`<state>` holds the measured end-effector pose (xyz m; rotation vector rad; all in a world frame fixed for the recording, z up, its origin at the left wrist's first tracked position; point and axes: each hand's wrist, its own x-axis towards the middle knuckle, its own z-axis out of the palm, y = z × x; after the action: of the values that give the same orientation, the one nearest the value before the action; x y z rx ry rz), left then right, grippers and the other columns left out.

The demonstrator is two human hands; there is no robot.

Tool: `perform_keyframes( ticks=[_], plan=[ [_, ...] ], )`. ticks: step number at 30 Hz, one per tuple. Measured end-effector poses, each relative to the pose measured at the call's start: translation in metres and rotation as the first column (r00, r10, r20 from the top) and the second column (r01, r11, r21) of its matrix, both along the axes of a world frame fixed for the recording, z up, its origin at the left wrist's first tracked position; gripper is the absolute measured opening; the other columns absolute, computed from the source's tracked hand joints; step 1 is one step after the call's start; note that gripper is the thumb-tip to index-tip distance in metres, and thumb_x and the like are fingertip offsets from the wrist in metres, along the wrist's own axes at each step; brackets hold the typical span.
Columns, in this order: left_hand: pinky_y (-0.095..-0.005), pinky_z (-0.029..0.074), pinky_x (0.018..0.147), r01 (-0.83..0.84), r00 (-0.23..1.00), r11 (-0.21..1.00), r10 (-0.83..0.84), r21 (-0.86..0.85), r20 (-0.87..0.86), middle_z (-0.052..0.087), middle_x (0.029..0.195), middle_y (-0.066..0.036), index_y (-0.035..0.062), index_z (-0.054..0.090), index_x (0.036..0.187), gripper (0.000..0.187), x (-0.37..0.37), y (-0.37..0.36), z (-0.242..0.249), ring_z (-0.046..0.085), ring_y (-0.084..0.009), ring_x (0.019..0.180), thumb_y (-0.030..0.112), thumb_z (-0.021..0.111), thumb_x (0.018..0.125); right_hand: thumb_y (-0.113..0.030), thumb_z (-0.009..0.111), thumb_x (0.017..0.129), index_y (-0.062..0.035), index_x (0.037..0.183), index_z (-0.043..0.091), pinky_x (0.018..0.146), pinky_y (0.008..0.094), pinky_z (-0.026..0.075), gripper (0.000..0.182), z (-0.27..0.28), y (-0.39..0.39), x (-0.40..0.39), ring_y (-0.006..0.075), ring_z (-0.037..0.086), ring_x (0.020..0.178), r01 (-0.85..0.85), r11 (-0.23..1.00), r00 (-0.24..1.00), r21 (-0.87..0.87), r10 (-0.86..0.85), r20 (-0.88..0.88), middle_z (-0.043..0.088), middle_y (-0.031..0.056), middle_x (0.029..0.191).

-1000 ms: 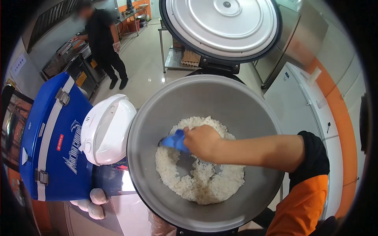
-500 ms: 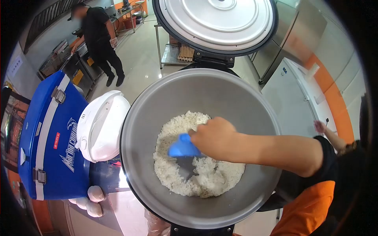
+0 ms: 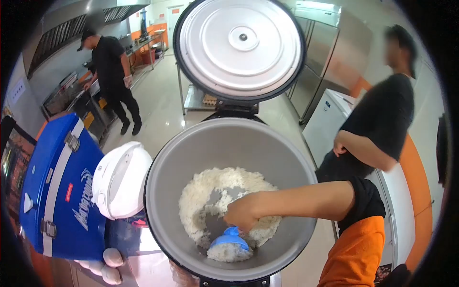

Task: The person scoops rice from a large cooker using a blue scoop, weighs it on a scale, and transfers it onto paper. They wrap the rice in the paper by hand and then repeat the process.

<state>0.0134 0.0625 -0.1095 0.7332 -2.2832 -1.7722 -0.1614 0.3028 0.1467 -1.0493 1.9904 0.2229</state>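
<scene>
My right hand (image 3: 246, 210) reaches from the right into a large grey pot (image 3: 160, 191) and grips a blue scoop (image 3: 230, 235). White rice fills the scoop at the near side of the pot. More rice (image 3: 193, 191) lies in a ring around the pot's bottom, with bare metal showing in the middle. Behind the pot its round silver lid (image 3: 239, 43) stands raised. At the near left rim, beneath the pot's edge, something skin-toned shows (image 3: 180, 273); it looks like my left hand, perhaps in clear plastic, and its fingers are hidden.
On the left stand a blue cooler box (image 3: 62, 191) and a white appliance (image 3: 125, 182), with several pale round bundles (image 3: 113, 257) in front. One person in black (image 3: 111, 71) stands at the back left; another (image 3: 377, 119) is near the white freezer (image 3: 325, 112) on the right.
My right hand has brought the scoop to the pot's near side, and rice now fills it. The view has tilted up. A second person has come into view on the right.
</scene>
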Motion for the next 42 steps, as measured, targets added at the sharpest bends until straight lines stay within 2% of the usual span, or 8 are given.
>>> perform_keyframes(
  ticks=[4, 7, 13, 19, 22, 25, 31, 42],
  plan=[
    [-0.0436, 0.047, 0.088, 0.077, 0.989, 0.995, -0.084, -0.059, -0.12, 0.054, 0.122, -0.021, 0.0015, 0.028, 0.14, 0.099, 0.006, -0.002, -0.015, 0.056, -0.0337, 0.11, 0.029, 0.083, 0.063, -0.021, 0.061, 0.079, 0.0012, 0.088, 0.068, 0.061, 0.0412, 0.051, 0.024, 0.068, 0.026, -0.01, 0.0308, 0.067, 0.074, 0.262, 0.947, 0.943, 0.186, -0.292, 0.157, 0.067, 0.0172, 0.075],
    [-0.0441, 0.047, 0.089, 0.127, 0.971, 0.988, -0.142, -0.087, -0.193, 0.052, 0.124, -0.022, 0.0017, 0.025, 0.142, 0.102, 0.021, -0.008, -0.02, 0.055, -0.035, 0.112, 0.03, 0.083, 0.062, -0.018, 0.063, 0.078, -0.0031, 0.094, 0.07, 0.058, 0.036, 0.051, 0.023, 0.085, 0.035, -0.002, 0.0257, 0.067, 0.073, 0.207, 0.973, 0.943, 0.1, -0.171, -0.287, 0.068, 0.014, 0.08],
    [-0.0461, 0.042, 0.094, 0.373, 0.876, 0.888, -0.432, -0.268, -0.215, 0.042, 0.132, -0.024, 0.0022, 0.012, 0.145, 0.115, 0.014, -0.017, 0.031, 0.048, -0.0391, 0.118, 0.035, 0.083, 0.061, -0.015, 0.075, 0.056, -0.0107, 0.099, 0.073, 0.04, 0.0388, 0.042, 0.043, -0.003, 0.042, -0.004, 0.0195, 0.059, 0.062, 0.352, 0.89, 0.211, 0.289, 0.225, -0.951, 0.06, 0.0018, 0.074],
    [-0.0458, 0.044, 0.091, 0.409, 0.869, 0.822, -0.483, -0.396, -0.107, 0.049, 0.126, -0.02, 0.0011, 0.03, 0.138, 0.102, 0.013, -0.003, 0.066, 0.053, -0.0371, 0.11, 0.036, 0.084, 0.058, -0.012, 0.064, 0.076, -0.0122, 0.1, 0.07, 0.054, 0.0394, 0.053, 0.025, 0.039, 0.027, 0.0, 0.0231, 0.068, 0.085, 0.174, 0.839, 0.885, 0.516, 0.097, -0.456, 0.068, 0.0067, 0.093],
    [-0.0324, 0.051, 0.072, 0.33, 0.84, 0.9, -0.417, -0.284, -0.347, 0.062, 0.103, -0.01, -0.0049, 0.052, 0.118, 0.055, 0.01, 0.006, 0.083, 0.06, -0.0182, 0.088, 0.045, 0.051, 0.094, -0.009, 0.06, 0.077, -0.0089, 0.096, 0.071, 0.059, 0.0412, 0.054, 0.022, 0.044, 0.024, 0.021, 0.0263, 0.068, 0.086, 0.053, 0.938, 0.933, 0.342, 0.075, -0.351, 0.068, 0.0108, 0.093],
    [-0.0419, 0.048, 0.082, 0.4, 0.897, 0.915, -0.403, -0.054, -0.183, 0.059, 0.11, -0.015, 0.0021, 0.048, 0.123, 0.074, 0.012, 0.002, 0.081, 0.06, -0.0336, 0.096, 0.032, 0.079, 0.064, -0.008, 0.058, 0.079, -0.006, 0.089, 0.071, 0.066, 0.0421, 0.055, 0.017, 0.082, 0.019, 0.024, 0.0305, 0.068, 0.084, 0.136, 0.979, 0.949, 0.15, -0.085, -0.303, 0.068, 0.0154, 0.091],
    [-0.0423, 0.048, 0.08, 0.343, 0.891, 0.923, -0.379, -0.174, -0.251, 0.059, 0.11, -0.014, 0.0044, 0.045, 0.125, 0.078, 0.015, 0.003, 0.065, 0.061, -0.0326, 0.096, 0.03, 0.081, 0.061, -0.01, 0.061, 0.077, -0.0081, 0.081, 0.071, 0.062, 0.0379, 0.054, 0.011, 0.046, 0.035, -0.006, 0.0265, 0.069, 0.083, 0.202, 0.951, 0.778, 0.234, -0.011, -0.628, 0.069, 0.0128, 0.091],
    [-0.043, 0.048, 0.081, 0.32, 0.878, 0.895, -0.404, -0.311, -0.258, 0.06, 0.108, -0.016, 0.0037, 0.044, 0.126, 0.082, 0.025, 0.0, 0.046, 0.061, -0.0338, 0.094, 0.028, 0.083, 0.059, -0.014, 0.06, 0.077, -0.0082, 0.084, 0.071, 0.066, 0.0416, 0.053, 0.014, 0.01, 0.041, 0.021, 0.0306, 0.067, 0.081, 0.078, 0.988, 0.965, 0.133, -0.041, -0.259, 0.068, 0.0134, 0.083]
  ],
)
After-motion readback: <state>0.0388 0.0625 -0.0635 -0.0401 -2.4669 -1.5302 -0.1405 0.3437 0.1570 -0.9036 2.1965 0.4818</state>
